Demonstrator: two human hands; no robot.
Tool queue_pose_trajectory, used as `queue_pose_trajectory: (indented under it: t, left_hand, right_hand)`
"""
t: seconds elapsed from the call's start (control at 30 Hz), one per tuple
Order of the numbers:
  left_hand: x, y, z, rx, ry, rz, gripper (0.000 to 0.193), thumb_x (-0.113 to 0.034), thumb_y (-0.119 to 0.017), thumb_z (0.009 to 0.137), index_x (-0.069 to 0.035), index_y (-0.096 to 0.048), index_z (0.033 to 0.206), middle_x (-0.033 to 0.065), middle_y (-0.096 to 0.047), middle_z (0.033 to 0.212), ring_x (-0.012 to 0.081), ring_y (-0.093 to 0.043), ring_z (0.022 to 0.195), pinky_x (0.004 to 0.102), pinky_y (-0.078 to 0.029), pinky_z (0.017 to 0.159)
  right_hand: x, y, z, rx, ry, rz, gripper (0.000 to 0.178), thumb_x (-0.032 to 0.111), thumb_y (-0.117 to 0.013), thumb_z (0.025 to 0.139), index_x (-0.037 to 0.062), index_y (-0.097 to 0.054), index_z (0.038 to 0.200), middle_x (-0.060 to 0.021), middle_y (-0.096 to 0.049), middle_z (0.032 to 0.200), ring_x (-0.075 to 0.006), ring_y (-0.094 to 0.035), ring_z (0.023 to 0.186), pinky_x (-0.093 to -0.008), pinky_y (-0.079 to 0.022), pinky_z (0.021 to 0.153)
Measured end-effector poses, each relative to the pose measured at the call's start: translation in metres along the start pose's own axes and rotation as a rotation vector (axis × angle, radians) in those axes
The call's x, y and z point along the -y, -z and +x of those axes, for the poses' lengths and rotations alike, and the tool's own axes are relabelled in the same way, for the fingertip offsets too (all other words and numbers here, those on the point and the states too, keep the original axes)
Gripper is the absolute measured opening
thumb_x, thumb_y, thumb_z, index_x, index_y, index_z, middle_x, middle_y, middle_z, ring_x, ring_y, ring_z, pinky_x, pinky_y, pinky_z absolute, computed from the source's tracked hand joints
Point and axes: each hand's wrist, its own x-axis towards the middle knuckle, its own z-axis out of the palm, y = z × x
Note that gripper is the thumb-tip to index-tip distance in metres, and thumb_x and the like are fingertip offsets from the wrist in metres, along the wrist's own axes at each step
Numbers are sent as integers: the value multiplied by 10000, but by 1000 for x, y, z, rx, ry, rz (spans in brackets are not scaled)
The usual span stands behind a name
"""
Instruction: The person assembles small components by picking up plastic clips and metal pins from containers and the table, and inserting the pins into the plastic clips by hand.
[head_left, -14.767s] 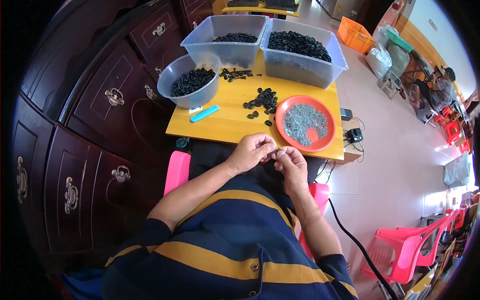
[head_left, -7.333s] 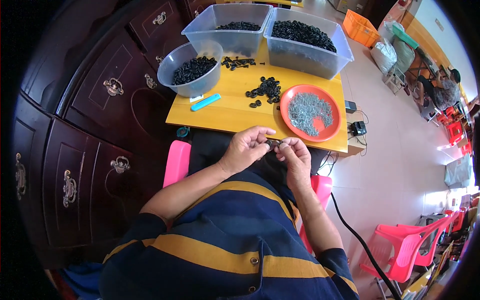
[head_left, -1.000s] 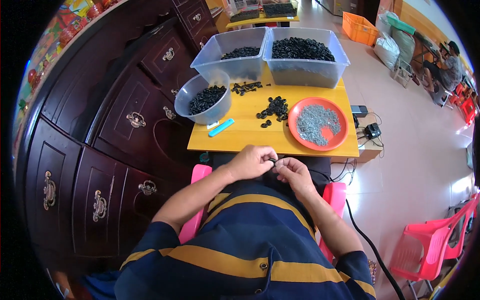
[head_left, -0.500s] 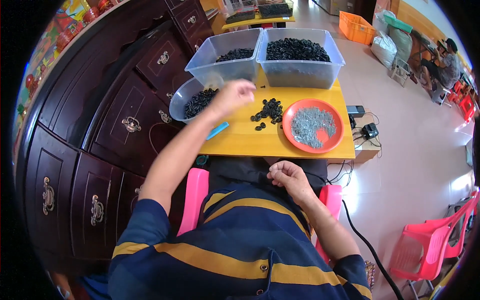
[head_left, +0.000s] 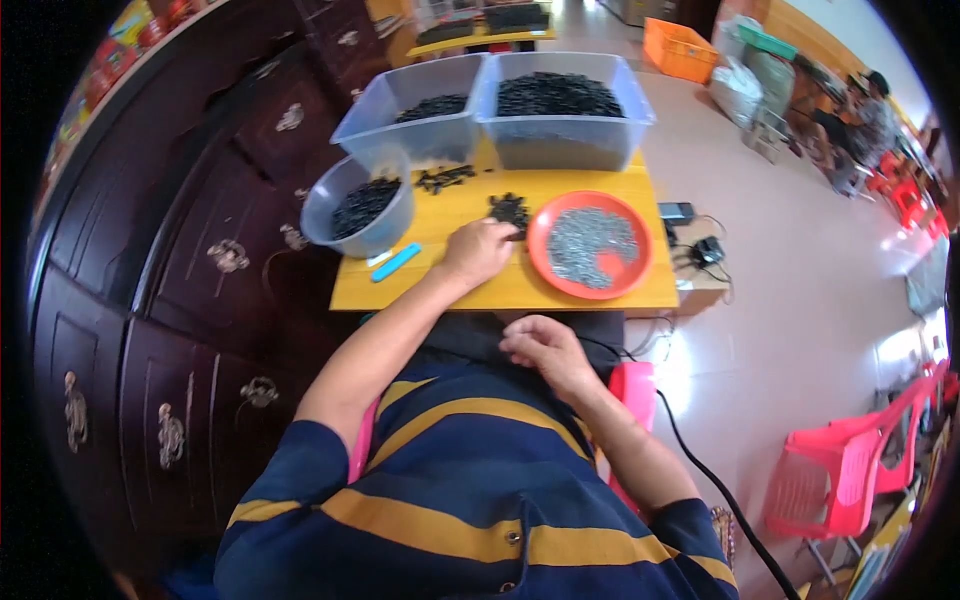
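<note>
Since half a second ago the left hand (head_left: 478, 252) has moved from beside the round tub to the pile of small black pieces (head_left: 508, 207); the right hand (head_left: 545, 350) remains over the lap.

Pile: located just left of the orange-red dish (head_left: 612, 268), loose on the yellow bench (head_left: 365, 292). The left hand's fingertips are drawn together at the pile's near edge; whether they grip a piece cannot be told. The right hand is below the dish and to its left, off the bench edge, fingers curled narrowly toward the thumb; contents, if any, cannot be determined.

Dish: bears thin silver-grey pieces (head_left: 575, 245), with a bare patch toward its near right. Well left of the dish lies a light-blue bar-shaped object (head_left: 397, 262). Farther left and beyond it stands the round clear tub (head_left: 400, 212), holding black pieces. Dark elongated pieces (head_left: 445, 178) lie left of the dish and farther back.

Behind the dish stands one rectangular clear tub (head_left: 560, 155), heaped with black pieces; a second tub (head_left: 445, 148), less full, adjoins it, behind and left of the dish.
</note>
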Motion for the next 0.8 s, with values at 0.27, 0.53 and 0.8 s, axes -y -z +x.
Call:
queue_pose_trajectory:
  t: [0.27,0.53,0.8]
  left_hand:
    - [-2,3,11,29,-19,-8,106,-141,-639,823,-100,-713,888,138,-673,868,367,-657,831,489,-522,728]
    - [-11,-3,9,-47,-87,20,34,-93,-685,816,-67,-679,838,136,-639,839,372,-632,798,476,-505,690]
    - [-9,4,2,-100,-81,58,71,-89,-678,818,-70,-714,876,125,-659,882,352,-648,828,439,-520,728]
  right_hand:
    - [-14,2,8,25,67,1,127,126,-662,906,51,-663,1008,-26,-699,862,-86,-617,716,-217,-499,649]
    - [-18,7,7,38,112,82,63,46,-608,903,38,-631,961,-41,-664,859,-96,-607,768,-234,-494,676]
    - [-22,3,16,58,125,63,81,73,-631,906,31,-634,975,-48,-673,875,-109,-625,771,-237,-506,681]
